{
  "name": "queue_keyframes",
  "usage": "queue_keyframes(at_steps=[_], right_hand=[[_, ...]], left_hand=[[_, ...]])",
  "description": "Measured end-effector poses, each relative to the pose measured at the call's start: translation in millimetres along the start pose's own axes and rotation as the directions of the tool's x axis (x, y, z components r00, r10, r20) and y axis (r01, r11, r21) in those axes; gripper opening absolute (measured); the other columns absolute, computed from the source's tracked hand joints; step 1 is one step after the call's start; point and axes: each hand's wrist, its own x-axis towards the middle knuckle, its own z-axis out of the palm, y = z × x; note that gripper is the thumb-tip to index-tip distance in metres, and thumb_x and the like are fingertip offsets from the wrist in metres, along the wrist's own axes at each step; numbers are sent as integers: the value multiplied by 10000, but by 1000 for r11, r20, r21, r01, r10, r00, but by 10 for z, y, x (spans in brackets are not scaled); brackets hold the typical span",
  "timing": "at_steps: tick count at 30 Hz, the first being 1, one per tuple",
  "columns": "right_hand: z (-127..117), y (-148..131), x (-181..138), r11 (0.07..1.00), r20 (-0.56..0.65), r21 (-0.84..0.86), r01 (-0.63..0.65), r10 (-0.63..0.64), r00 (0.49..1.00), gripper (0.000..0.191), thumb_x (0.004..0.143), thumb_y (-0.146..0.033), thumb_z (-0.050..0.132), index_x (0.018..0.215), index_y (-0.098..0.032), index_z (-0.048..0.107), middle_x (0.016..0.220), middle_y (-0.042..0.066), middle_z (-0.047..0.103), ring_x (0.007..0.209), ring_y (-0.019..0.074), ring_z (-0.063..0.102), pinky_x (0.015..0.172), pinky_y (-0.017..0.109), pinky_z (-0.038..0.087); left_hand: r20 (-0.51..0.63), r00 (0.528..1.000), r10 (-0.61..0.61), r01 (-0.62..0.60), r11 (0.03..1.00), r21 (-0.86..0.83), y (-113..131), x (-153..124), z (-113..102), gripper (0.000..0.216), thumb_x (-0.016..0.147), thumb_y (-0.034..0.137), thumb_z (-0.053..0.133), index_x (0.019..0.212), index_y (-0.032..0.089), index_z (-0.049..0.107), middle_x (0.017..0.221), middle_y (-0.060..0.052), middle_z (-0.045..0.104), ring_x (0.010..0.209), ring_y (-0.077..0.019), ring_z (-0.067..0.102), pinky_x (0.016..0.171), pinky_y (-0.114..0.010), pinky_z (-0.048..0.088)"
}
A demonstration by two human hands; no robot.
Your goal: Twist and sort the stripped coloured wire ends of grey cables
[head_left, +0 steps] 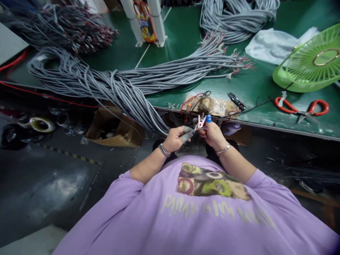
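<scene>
Cables (124,85), grey and heaped in a long bundle, spill over the front edge of the green desk (183,32) and run down toward the left hand (175,139). Its grip, with covered fingers, is closed around one grey cable end (193,131), just in front of the desk edge. Opposite, the right hand (214,135) pinches thin wires (204,128) at that end, a blue cover (208,118) on its thumb. Something small and pink (201,121) sits there, too small to identify.

The likeliest trouble is the bundle's overhanging weight: should it slide farther, it could tug the cable end from the fingers. Fine wires might also bend, splay or slip if the pinch is loose, since covers could dull the feel. The black lead (248,111) along the edge could snag a sleeve (265,182), and the red-handled scissors (305,114), lying near that edge, could be knocked off by a careless elbow.
</scene>
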Motion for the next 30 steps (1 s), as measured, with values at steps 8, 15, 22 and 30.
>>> queue_keyframes(at_steps=[8, 15, 22, 30], right_hand=[[107, -79, 48, 965, -30, 215, -147, 157, 987, 647, 628, -784, 754, 738, -162, 613, 615, 1, 619, 419, 25, 302, 351, 187, 155], [114, -46, 64, 968, -9, 236, -87, 91, 996, 591, 682, -736, 757, 716, -165, 611, 574, -13, 597, 395, 11, 323, 346, 178, 172], [95, 10, 44, 953, 12, 265, -146, 148, 989, 635, 695, -806, 680, 763, -181, 594, 617, -5, 631, 383, 15, 337, 329, 161, 162], [-72, 146, -10, 940, 68, 273, -203, 192, 979, 651, 711, -831, 635, 725, -193, 507, 682, -1, 631, 403, 24, 323, 321, 139, 139]], left_hand=[[54, 998, 14, -16, 1000, 23, -21, 57, 30, 395, 851, 513, 681, 927, 126, 709, 685, -17, 668, 560, -91, 577, 555, -217, 474], [84, 996, 9, -18, 995, 98, -59, 109, 52, 338, 857, 462, 679, 864, 125, 711, 661, -9, 656, 567, -87, 566, 570, -206, 454], [98, 995, 24, -31, 997, 73, -24, 137, 52, 373, 841, 486, 700, 854, 114, 716, 672, -25, 668, 561, -90, 571, 562, -209, 471], [176, 978, 112, -139, 979, 152, 79, -92, -56, 339, 913, 433, 631, 949, 118, 750, 678, -38, 706, 528, -91, 594, 525, -197, 473]])
